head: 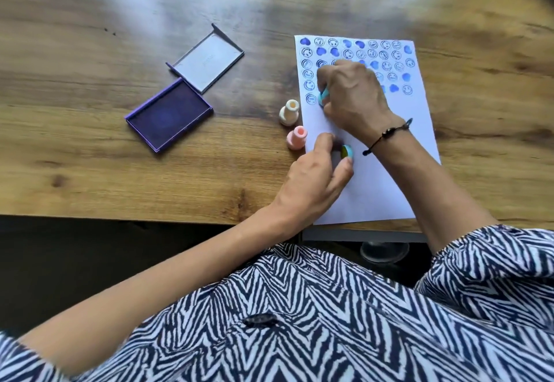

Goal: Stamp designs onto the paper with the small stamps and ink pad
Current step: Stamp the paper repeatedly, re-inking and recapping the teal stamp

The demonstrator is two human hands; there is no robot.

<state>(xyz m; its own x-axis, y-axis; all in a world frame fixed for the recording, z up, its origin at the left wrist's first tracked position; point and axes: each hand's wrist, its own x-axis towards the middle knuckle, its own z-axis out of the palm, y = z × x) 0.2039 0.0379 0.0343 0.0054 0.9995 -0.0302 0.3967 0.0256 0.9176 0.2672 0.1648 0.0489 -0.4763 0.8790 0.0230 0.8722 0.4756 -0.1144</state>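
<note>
two hands are on the paper [398, 154], which lies toward the right end of the desk [90, 157], its lower edge reaching the near edge. the right hand [352, 94] is clenched around a light blue stamp [324, 96] and presses it down near the paper's left edge, just under the lowest row of prints; whether the face is fully seated cannot be told, since the fingers hide it. the left hand [314, 181] pinches a green-and-blue stamp [347, 151] between thumb and fingertips, held on its side just above or on the bare lower half of the sheet. blue hearts and smiley rings already fill the upper part of the paper in rows; the lower half is blank.

two spare stamps, a cream stamp [289, 112] and a pink stamp [296, 137], stand upright on the desk just beside the paper's left edge. the ink pad [169, 115] sits open toward the middle of the desk, well apart from the paper, with its lid [207, 58] lying open behind it.

my reading: the step in hand is printing the next mark in the newest row. the next move likely calls for a straight lift of the blue stamp so the ink does not smear, then either a trip left to the pad for fresh ink or a press with the left hand's stamp beside the new mark.
</note>
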